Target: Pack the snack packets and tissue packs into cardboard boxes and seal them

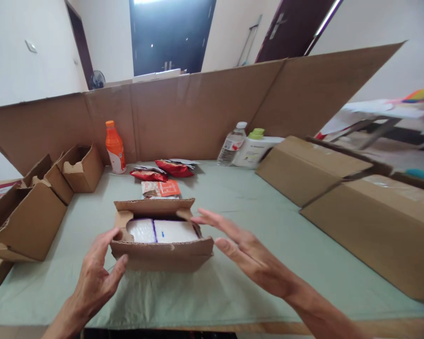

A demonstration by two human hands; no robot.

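In front of me on the green cloth stands a small cardboard box (162, 256) with its top flaps up. Inside it lie two white packs (176, 231) with purple edges, side by side. My left hand (101, 268) is at the box's left end, thumb and fingers apart around the near left corner; whether it touches the cardboard I cannot tell. At the right end, my right hand (245, 252) has its fingers stretched out by the right flap, thumb apart and nothing held. Just behind the box lies an orange and white packet (161, 189).
Red packets (175, 168) and an orange bottle (115, 148) stand behind. A clear bottle (232, 145) and a white jug with a green cap (251, 151) lean near the cardboard wall (198, 113). Open boxes (31, 221) line the left; larger boxes (367, 230) line the right.
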